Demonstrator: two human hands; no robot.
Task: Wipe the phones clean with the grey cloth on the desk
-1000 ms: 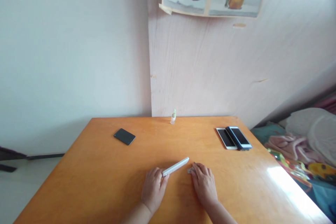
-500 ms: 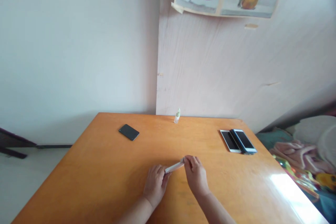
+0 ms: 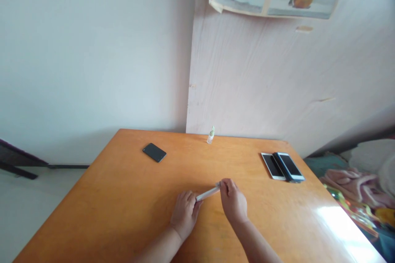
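Note:
A slim, pale white object (image 3: 208, 193), seen almost edge-on, is held between my two hands above the near middle of the table. Its kind cannot be made out from this angle. My left hand (image 3: 185, 213) grips its left end, thumb below and fingers on top. At the right end, the fingers of my right hand (image 3: 233, 201) are pinched on its corner, hiding that tip. The object tilts upward to the right.
The wooden table (image 3: 123, 213) stands against the wall. A dark phone (image 3: 154, 152) lies at back left, a small dropper bottle (image 3: 210, 135) stands at the far edge, and phones (image 3: 288, 167) lie at right. Cloths (image 3: 354, 185) are piled beyond the right edge.
My right hand has turned slightly, its fingers curling more at the object's right end. The left hand keeps its grip. The whole view has shifted a little.

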